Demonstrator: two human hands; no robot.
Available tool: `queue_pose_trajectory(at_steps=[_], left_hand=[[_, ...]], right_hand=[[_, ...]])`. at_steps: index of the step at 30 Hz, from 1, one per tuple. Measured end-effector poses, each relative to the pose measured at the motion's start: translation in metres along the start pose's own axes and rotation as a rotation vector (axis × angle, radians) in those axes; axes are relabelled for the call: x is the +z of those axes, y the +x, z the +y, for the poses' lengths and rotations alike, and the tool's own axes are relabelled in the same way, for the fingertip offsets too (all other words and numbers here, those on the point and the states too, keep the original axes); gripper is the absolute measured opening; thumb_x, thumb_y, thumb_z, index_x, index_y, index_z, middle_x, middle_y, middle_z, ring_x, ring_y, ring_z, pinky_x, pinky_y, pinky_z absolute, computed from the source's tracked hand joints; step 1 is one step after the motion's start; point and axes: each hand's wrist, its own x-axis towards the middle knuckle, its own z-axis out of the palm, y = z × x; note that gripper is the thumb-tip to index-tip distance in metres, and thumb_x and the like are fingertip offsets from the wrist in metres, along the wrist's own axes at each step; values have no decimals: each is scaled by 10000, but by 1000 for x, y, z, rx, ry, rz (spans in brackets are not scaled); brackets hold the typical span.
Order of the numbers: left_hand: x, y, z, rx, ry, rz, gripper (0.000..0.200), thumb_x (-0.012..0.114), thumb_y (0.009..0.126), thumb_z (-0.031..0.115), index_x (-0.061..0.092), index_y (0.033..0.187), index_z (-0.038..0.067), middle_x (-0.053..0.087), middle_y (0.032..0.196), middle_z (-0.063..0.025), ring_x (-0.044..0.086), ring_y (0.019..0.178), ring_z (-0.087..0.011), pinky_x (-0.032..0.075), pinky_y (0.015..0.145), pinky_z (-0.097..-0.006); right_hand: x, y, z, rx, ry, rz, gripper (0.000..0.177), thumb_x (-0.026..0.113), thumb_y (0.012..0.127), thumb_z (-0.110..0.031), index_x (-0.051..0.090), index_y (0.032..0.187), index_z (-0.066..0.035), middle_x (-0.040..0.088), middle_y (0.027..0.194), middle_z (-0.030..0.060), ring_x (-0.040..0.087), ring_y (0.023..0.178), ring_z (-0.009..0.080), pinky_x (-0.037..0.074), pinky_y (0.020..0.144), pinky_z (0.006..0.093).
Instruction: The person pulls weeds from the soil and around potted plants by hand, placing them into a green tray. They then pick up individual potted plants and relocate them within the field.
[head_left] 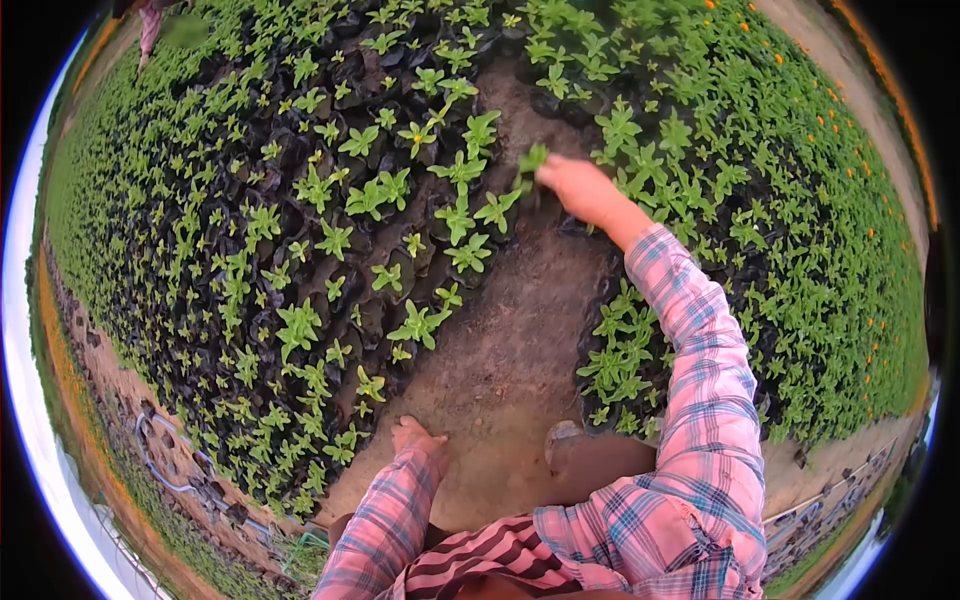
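Observation:
My right hand (578, 188) is stretched forward over the dirt path, its fingers closed on a small green plant (533, 160), slightly blurred. The lower part of that plant hangs near the left bed's edge. My left hand (420, 437) is low, above the bare soil beside the left bed's near corner. Its fingers are partly visible and apart, with nothing seen in them. Nearest to it are a yellowish seedling (370, 384) and other seedlings in black bags.
Dense beds of bagged plants flank the dirt path (510, 340), with orange flowers (778, 60) at right. A shoe (562, 440) rests on the path. A blue hose (165, 483) lies at lower left. Part of another person (150, 28) shows at upper left.

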Motion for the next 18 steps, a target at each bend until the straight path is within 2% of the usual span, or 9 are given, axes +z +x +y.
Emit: queue_pose_trajectory(at_steps=[1, 2, 3, 5, 7, 11, 14, 15, 18], left_hand=[[-2, -1, 2, -18, 5, 0, 846, 856, 552, 413, 402, 1173, 62, 464, 1186, -149, 516, 1104, -282, 459, 905, -357], [-4, 0, 4, -19, 1, 6, 846, 856, 552, 413, 402, 1173, 62, 464, 1186, -149, 516, 1104, -282, 459, 905, -357], [-4, -1, 6, -35, 22, 12, 847, 856, 551, 415, 403, 1174, 63, 465, 1188, -147, 516, 1105, -281, 460, 904, -357], [0, -2, 4, -53, 50, 15, 848, 856, 551, 418, 404, 1174, 65, 466, 1190, -144, 516, 1106, -280, 461, 904, -356], [4, 2, 0, -53, 36, 15, 856, 857, 547, 421, 405, 1177, 59, 466, 1194, -148, 517, 1107, -282, 462, 903, -358], [-5, -9, 2, -43, 14, 20, 839, 854, 561, 408, 407, 1176, 54, 463, 1201, -160, 513, 1117, -292, 464, 898, -367], [-24, -20, 7, -31, -76, -93, 839, 830, 613, 383, 379, 1232, 42, 443, 1235, -185, 496, 1144, -310, 443, 937, -374], [-24, -13, 7, -34, -41, -117, 836, 818, 634, 376, 367, 1252, 38, 430, 1252, -193, 486, 1158, -313, 435, 952, -376], [-29, -19, 15, -66, 20, -115, 848, 801, 652, 387, 348, 1281, 44, 406, 1277, -193, 472, 1173, -311, 424, 970, -374]], right_hand=[[4, -2, 3, -26, 51, -72, 191, 531, 784, -9, 574, 961, -69, 582, 970, 157, 596, 847, 359, 498, 736, 416], [7, -3, 9, -69, 209, 123, 171, 563, 801, -57, 595, 968, -62, 586, 959, 152, 595, 838, 346, 498, 744, 398], [0, 4, 9, -75, 210, 125, 171, 563, 801, -57, 595, 968, -62, 586, 959, 152, 595, 838, 346, 498, 744, 398], [-26, 15, 8, 271, 376, 369, 165, 589, 809, -99, 609, 964, -46, 588, 953, 153, 595, 840, 335, 496, 750, 388], [-26, 33, 31, 398, 101, 475, 242, 604, 801, -107, 587, 1035, -48, 569, 970, 192, 596, 840, 359, 497, 741, 417], [2, 68, 58, 452, -103, 341, 310, 653, 754, -107, 544, 1038, -45, 552, 965, 243, 587, 819, 408, 492, 739, 440], [24, 82, 70, 488, -231, 334, 243, 624, 774, -172, 547, 982, -73, 583, 838, 207, 606, 763, 392, 499, 653, 462], [20, 84, 63, 503, -218, 347, 184, 574, 769, -120, 552, 947, -75, 588, 849, 206, 610, 762, 387, 500, 654, 459], [12, 82, 64, 337, -257, 297, 166, 516, 758, -68, 568, 915, -55, 593, 799, 182, 625, 726, 345, 508, 623, 439]])
